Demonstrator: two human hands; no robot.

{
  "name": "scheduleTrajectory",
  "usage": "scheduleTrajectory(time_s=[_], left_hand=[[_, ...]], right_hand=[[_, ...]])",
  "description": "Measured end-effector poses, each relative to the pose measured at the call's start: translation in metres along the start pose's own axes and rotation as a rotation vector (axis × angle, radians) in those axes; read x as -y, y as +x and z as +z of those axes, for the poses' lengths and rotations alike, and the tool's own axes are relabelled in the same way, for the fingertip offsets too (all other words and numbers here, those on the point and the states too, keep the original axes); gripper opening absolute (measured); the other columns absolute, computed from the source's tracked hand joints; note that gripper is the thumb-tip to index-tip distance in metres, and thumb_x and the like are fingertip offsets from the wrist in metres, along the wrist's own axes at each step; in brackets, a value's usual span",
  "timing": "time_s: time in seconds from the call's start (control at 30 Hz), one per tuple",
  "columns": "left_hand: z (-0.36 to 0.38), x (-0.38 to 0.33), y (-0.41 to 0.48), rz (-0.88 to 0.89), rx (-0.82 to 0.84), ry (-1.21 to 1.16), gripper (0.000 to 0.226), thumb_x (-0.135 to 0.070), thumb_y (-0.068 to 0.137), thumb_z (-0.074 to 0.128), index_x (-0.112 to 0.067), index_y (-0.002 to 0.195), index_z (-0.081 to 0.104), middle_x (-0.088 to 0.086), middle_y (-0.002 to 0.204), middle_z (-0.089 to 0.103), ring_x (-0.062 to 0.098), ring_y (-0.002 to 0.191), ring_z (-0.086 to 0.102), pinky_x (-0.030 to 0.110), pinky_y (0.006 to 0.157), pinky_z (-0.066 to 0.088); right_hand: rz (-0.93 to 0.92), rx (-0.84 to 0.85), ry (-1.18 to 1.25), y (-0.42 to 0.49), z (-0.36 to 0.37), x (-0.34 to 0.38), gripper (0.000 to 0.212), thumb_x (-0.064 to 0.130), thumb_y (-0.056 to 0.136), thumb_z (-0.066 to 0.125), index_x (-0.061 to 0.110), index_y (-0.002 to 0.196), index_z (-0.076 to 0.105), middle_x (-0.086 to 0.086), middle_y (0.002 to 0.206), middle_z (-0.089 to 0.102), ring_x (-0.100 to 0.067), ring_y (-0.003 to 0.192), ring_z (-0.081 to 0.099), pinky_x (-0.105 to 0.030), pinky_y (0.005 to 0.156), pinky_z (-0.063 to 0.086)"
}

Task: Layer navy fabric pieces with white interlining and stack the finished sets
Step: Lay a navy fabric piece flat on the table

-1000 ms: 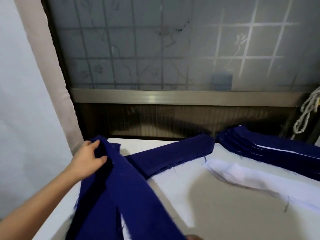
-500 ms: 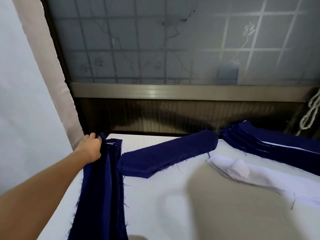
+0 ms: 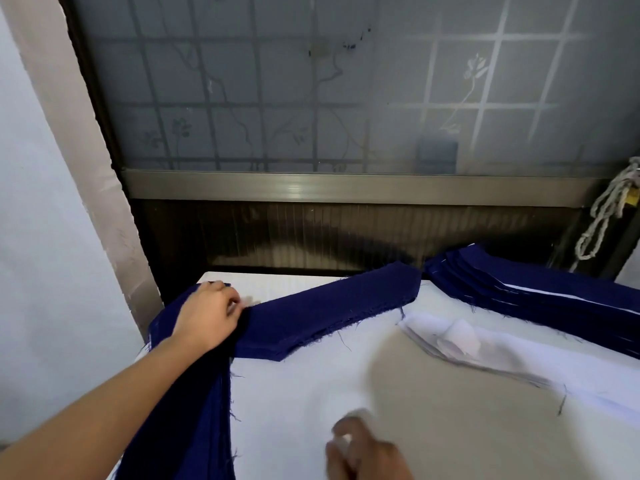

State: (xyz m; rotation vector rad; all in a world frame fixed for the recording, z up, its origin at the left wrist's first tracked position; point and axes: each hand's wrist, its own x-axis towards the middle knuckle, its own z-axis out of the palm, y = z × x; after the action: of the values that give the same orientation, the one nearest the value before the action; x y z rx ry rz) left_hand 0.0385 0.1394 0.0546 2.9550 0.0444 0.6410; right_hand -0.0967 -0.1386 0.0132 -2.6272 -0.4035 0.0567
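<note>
- The white table surface (image 3: 311, 393) carried all the work; its middle was left free, probably as the layering area.
- The long pile of navy fabric strips (image 3: 194, 410) ran along the left edge and hung over the near edge, within reach as supply stock.
- The fanned stack of finished navy-and-white sets (image 3: 519, 296) sat at the far right corner, apparently to keep completed sets away from the raw pieces.
- The loose white interlining strips (image 3: 502, 351) lay along the right side, just in front of that stack, with one end crumpled.
- The flat navy fabric piece with angled ends (image 3: 329, 313) lay diagonally along the far edge, its left end touching the pile.
- The left hand (image 3: 207, 320) rested over the pile at the far left corner. Its fingers were curled at the end of the diagonal piece and appeared clamped on it, probably to draw it into position.
- The right hand (image 3: 367, 455) hovered at the near edge, blurred; its grip could not be determined.
</note>
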Motion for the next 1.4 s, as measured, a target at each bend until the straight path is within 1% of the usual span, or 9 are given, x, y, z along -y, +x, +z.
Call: scheduleTrajectory(time_s=[0.03,0.1,0.33,0.5,0.73,0.87,1.0,1.27,1.4], left_hand=[[0.000,-0.013,-0.006,0.008,0.014,-0.034,0.024,-0.047,0.095,0.056,-0.028,0.101,0.069,-0.009,0.097,0.060,0.010,0.096,0.051,0.027,0.079,0.046],[0.005,-0.032,-0.017,-0.018,0.110,-0.041,0.028,-0.054,0.091,0.059,-0.030,0.104,0.066,-0.011,0.101,0.058,0.010,0.098,0.052,0.027,0.077,0.049],[0.017,-0.050,-0.025,-0.268,0.141,-0.207,0.017,-0.028,0.093,0.067,-0.020,0.080,0.075,0.000,0.100,0.063,0.020,0.088,0.060,0.036,0.070,0.053],[0.023,-0.056,-0.027,-0.162,0.141,0.010,0.022,-0.029,0.099,0.055,-0.023,0.085,0.071,-0.002,0.112,0.055,0.017,0.101,0.049,0.031,0.083,0.043],[0.031,-0.053,-0.041,-0.024,0.131,-0.166,0.011,-0.033,0.096,0.059,-0.032,0.093,0.069,-0.010,0.139,0.045,0.011,0.130,0.039,0.032,0.111,0.027],[0.022,-0.055,-0.034,-0.056,0.181,-0.301,0.016,-0.030,0.089,0.068,-0.035,0.075,0.064,-0.006,0.145,0.048,0.016,0.131,0.046,0.038,0.115,0.030],[0.012,-0.055,-0.030,-0.047,0.215,-0.332,0.026,-0.027,0.083,0.074,-0.043,0.069,0.059,-0.015,0.119,0.055,0.012,0.117,0.052,0.041,0.110,0.035],[0.011,-0.060,-0.037,-0.255,-0.225,-0.600,0.051,-0.017,0.087,0.074,-0.022,0.132,0.052,-0.017,0.100,0.056,0.001,0.086,0.052,0.032,0.086,0.048],[0.009,-0.062,-0.036,-0.336,-0.290,-0.707,0.027,-0.012,0.087,0.073,-0.010,0.114,0.070,-0.004,0.101,0.068,0.009,0.090,0.059,0.025,0.084,0.045]], right_hand=[[-0.145,-0.121,-0.107,-0.029,-0.014,-0.035,0.025,0.052,0.090,0.044,0.039,0.111,0.049,0.003,0.090,0.069,-0.009,0.087,0.067,-0.016,0.073,0.044],[0.121,-0.204,-0.051,-0.015,-0.035,-0.057,0.026,0.047,0.093,0.041,0.039,0.117,0.048,0.005,0.095,0.069,-0.010,0.090,0.066,-0.021,0.072,0.044],[0.194,-0.329,-0.041,-0.002,-0.062,-0.129,0.013,0.026,0.092,0.049,0.028,0.100,0.059,0.004,0.078,0.065,-0.017,0.077,0.061,-0.031,0.071,0.048],[0.138,-0.341,-0.147,-0.003,-0.053,-0.124,0.013,0.028,0.091,0.047,0.023,0.095,0.058,0.004,0.087,0.064,-0.023,0.069,0.050,-0.034,0.067,0.044],[0.127,-0.380,-0.122,-0.006,-0.055,-0.123,0.001,0.020,0.083,0.064,0.019,0.082,0.063,0.002,0.074,0.063,-0.028,0.065,0.061,-0.035,0.056,0.046],[0.060,-0.437,-0.145,-0.006,-0.053,-0.127,0.031,0.007,0.055,0.085,0.022,0.061,0.058,0.009,0.053,0.052,-0.018,0.039,0.050,-0.024,0.034,0.038],[0.030,-0.439,-0.162,-0.005,-0.052,-0.133,0.036,0.009,0.049,0.088,0.026,0.059,0.058,0.013,0.053,0.051,-0.011,0.038,0.049,-0.019,0.032,0.037],[-0.011,-0.522,-0.185,0.000,-0.049,-0.138,0.037,0.012,0.041,0.092,0.023,0.058,0.060,0.013,0.051,0.052,-0.008,0.036,0.047,-0.018,0.031,0.036],[-0.021,-0.541,-0.154,0.001,-0.047,-0.139,0.038,0.012,0.042,0.090,0.025,0.057,0.058,0.014,0.050,0.051,-0.008,0.036,0.047,-0.017,0.030,0.035]])
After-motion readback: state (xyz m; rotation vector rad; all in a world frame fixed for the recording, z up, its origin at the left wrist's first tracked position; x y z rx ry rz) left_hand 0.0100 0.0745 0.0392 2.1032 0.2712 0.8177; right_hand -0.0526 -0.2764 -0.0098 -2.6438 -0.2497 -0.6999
